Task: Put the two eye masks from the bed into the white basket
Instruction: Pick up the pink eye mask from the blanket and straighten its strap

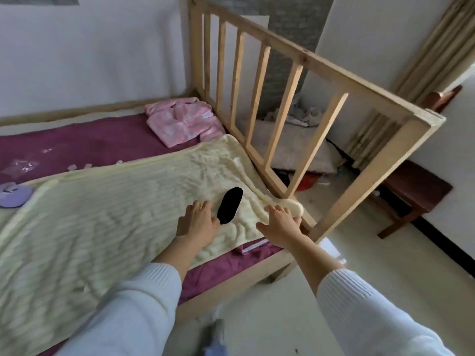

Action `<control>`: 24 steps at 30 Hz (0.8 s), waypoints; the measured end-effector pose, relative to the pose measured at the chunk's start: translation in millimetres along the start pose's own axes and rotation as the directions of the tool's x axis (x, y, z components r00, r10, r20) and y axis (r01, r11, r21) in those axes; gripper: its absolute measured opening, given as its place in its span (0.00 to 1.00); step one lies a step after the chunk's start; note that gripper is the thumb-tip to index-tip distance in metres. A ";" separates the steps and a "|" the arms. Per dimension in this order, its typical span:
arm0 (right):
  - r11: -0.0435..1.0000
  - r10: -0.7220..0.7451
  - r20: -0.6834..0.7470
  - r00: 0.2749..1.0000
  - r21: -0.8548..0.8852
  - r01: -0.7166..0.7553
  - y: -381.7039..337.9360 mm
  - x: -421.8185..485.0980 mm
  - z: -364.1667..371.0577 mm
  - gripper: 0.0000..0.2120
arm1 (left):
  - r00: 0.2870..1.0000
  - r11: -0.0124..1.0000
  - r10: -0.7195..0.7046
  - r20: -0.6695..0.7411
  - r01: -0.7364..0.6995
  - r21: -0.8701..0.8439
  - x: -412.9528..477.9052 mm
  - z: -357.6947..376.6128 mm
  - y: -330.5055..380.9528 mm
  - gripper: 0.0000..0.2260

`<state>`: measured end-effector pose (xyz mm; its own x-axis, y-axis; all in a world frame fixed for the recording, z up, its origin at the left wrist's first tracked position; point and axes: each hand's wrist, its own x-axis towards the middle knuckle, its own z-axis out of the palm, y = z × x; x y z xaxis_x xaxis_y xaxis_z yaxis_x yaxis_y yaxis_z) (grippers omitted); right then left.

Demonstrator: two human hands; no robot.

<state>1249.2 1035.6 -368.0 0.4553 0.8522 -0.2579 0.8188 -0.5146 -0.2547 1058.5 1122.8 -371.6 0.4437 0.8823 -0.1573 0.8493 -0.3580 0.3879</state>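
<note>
One black eye mask [229,205] lies on the cream blanket [115,214] near the foot of the bed. My left hand [199,220] rests flat on the blanket, its fingers spread, touching the mask's near left edge. My right hand [281,222] lies on the blanket's folded corner by the wooden footboard [295,80], palm down; I cannot tell whether it grips the fabric. A second eye mask and the white basket are not in view.
Folded pink pyjamas [183,119] lie at the far corner on the purple sheet [77,145]. A lilac round object [14,195] sits at the left edge. A dark wooden stool [413,191] stands on the floor to the right, with clutter behind the footboard.
</note>
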 end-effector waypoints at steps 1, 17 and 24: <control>1.000 0.010 0.030 0.999 0.002 -0.010 -0.3 22.6 10.0 0.29 | 0.999 1.000 -0.024 0.021 0.024 -0.011 20.2 11.2 -5.9 0.17; 0.945 0.156 0.353 0.923 0.218 -0.244 23.7 259.9 176.6 0.26 | 0.898 0.873 -0.254 0.360 0.373 -0.315 223.6 211.7 -63.3 0.17; 0.820 0.282 0.300 0.911 0.418 -0.391 23.6 303.1 214.1 0.16 | 0.801 0.492 -0.376 0.466 0.598 -0.632 252.6 249.7 -58.7 0.16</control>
<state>1331.7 1261.4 -651.8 0.5405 0.6032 -0.5865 0.3471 -0.7949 -0.4977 1192.1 1290.3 -660.9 0.1695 0.6991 -0.6946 0.5027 0.5449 0.6711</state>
